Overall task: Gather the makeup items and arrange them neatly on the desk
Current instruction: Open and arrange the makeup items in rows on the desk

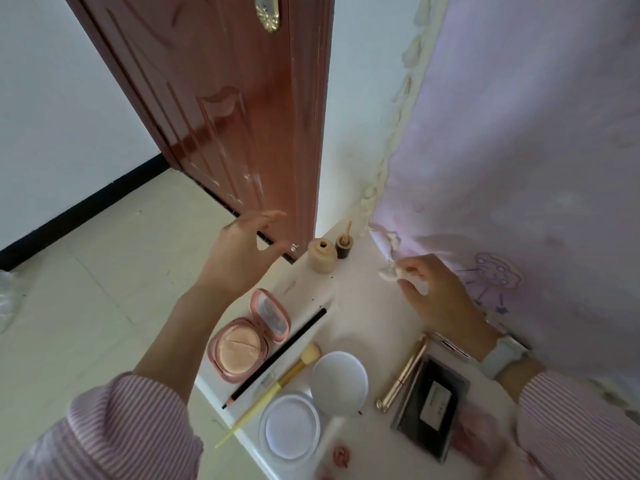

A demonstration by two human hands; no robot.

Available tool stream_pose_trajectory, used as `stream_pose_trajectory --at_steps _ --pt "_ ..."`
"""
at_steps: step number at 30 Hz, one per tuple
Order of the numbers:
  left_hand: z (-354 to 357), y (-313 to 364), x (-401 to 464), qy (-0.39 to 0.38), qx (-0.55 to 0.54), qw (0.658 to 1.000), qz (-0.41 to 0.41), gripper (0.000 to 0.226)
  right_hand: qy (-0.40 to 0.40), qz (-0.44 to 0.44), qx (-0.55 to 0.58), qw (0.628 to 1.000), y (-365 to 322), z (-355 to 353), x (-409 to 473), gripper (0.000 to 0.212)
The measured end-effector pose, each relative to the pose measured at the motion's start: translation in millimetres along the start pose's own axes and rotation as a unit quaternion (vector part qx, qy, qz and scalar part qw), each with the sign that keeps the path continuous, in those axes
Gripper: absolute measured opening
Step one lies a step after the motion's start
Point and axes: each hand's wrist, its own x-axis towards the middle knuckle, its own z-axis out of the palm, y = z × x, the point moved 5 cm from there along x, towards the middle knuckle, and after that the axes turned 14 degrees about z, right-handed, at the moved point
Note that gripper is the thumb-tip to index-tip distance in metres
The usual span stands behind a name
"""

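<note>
Makeup lies on the white desk (360,306). An open pink compact (247,337) with a peach puff sits at the left edge. Beside it lie a black pencil (277,356) and a yellow-handled brush (277,382). Nearer me are a white round case (289,426) with its lid (339,382), a gold tube (403,374) and a black palette (431,405). A beige bottle (322,255) and its dark cap with applicator (344,244) stand at the far end. My left hand (242,256) hovers open left of the bottle. My right hand (433,292) pinches a small white sponge (388,273).
A brown door (221,109) stands open past the desk's far end. A pink curtain (519,150) with cream trim hangs along the right side. Beige tiled floor (86,289) lies to the left. A small red item (341,457) lies by the near edge.
</note>
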Motion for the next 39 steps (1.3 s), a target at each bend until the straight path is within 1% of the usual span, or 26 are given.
stream_pose_trajectory --at_steps 4,6,8,9,11,13,17,19,20,21,23,25,27,29,31,33,35,36,37,38,39 --pt "-7 44 -39 0.124 0.042 0.991 0.034 0.030 -0.064 0.013 -0.136 0.989 42 -23 -24 0.040" --pt "-1 63 -59 0.154 0.023 0.987 0.031 0.025 -0.099 0.016 -0.200 0.975 57 -25 -35 0.049" --pt "9 76 -78 0.165 0.015 0.986 0.031 0.023 -0.128 0.017 -0.231 0.964 66 -23 -41 0.056" --pt "14 81 -86 0.169 0.024 0.985 0.032 0.024 -0.134 0.018 -0.237 0.962 68 -22 -43 0.059" --pt "25 90 -98 0.166 0.032 0.985 0.031 0.025 -0.116 0.017 -0.244 0.963 67 -22 -44 0.062" --pt "35 96 -107 0.154 0.026 0.987 0.032 0.025 -0.100 0.014 -0.247 0.964 62 -22 -45 0.063" --pt "49 112 -124 0.134 0.015 0.990 0.043 0.024 -0.097 -0.007 -0.248 0.964 53 -26 -53 0.070" --pt "57 118 -134 0.134 -0.027 0.990 0.017 0.024 -0.061 -0.026 -0.194 0.979 45 -37 -61 0.069" --pt "63 119 -139 0.135 -0.077 0.988 -0.019 0.022 -0.048 -0.031 -0.136 0.989 40 -44 -67 0.069" --pt "70 120 -145 0.127 -0.141 0.980 -0.066 0.021 -0.044 -0.034 -0.068 0.996 35 -50 -74 0.070" --pt "90 125 -154 0.089 -0.279 0.944 -0.153 0.016 -0.051 -0.057 0.040 0.996 20 -58 -92 0.075" --pt "112 136 -162 0.054 -0.381 0.900 -0.203 0.016 -0.059 -0.100 0.089 0.989 4 -60 -115 0.079" --pt "126 152 -170 0.053 -0.440 0.874 -0.200 0.019 -0.073 -0.118 0.117 0.983 -6 -58 -137 0.080" --pt "132 165 -177 0.078 -0.502 0.844 -0.172 0.023 -0.087 -0.096 0.145 0.981 -9 -58 -152 0.084" --pt "134 169 -186 0.094 -0.549 0.815 -0.162 0.030 -0.107 -0.065 0.169 0.978 -7 -61 -160 0.085" --pt "136 168 -194 0.115 -0.592 0.775 -0.188 0.034 -0.119 -0.045 0.191 0.973 -4 -68 -165 0.077" --pt "137 166 -199 0.132 -0.636 0.725 -0.229 0.034 -0.152 0.007 0.237 0.960 -2 -71 -169 0.059" --pt "136 167 -201 0.136 -0.647 0.712 -0.236 0.034 -0.177 0.042 0.265 0.947 -2 -71 -171 0.049" --pt "135 168 -204 0.138 -0.651 0.707 -0.238 0.035 -0.196 0.071 0.278 0.938 -1 -70 -175 0.040" --pt "134 168 -206 0.141 -0.651 0.705 -0.243 0.036 -0.198 0.083 0.270 0.939 -2 -70 -179 0.031" --pt "134 168 -209 0.143 -0.650 0.702 -0.251 0.037 -0.181 0.076 0.243 0.950 -4 -72 -183 0.025"
